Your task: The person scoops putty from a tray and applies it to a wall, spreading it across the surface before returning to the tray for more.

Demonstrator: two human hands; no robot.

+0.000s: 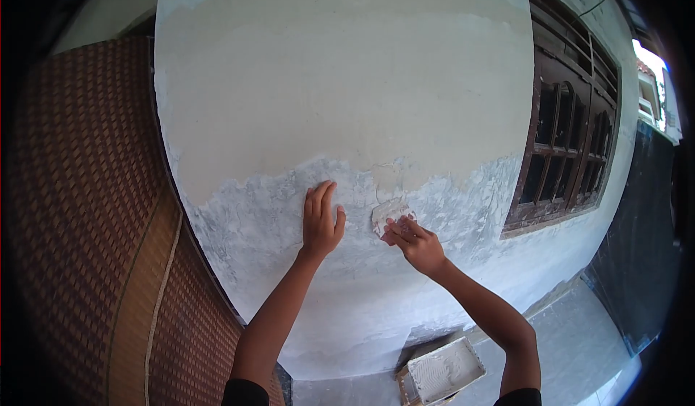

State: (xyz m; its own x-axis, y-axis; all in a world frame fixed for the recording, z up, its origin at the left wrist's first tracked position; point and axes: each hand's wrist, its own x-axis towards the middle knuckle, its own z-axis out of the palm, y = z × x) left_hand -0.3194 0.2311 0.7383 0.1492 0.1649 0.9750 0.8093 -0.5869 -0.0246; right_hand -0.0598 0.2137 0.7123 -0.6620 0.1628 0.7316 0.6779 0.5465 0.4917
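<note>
In front of me is a wall, beige above, with a rough whitish-grey coated band across its lower part. My left hand rests against this band, fingers stretched upward and thumb apart, holding nothing. To its right, my right hand grips a flat, putty-smeared scraper at the wall surface. Thick pale putty covers the scraper, so its exact shape is hidden. Some cracked or peeling coating shows just above it.
Low at the wall's foot stands a tray of white putty on the grey floor. A woven brown screen lines the left side. On the right are a brown wooden window and a dark panel.
</note>
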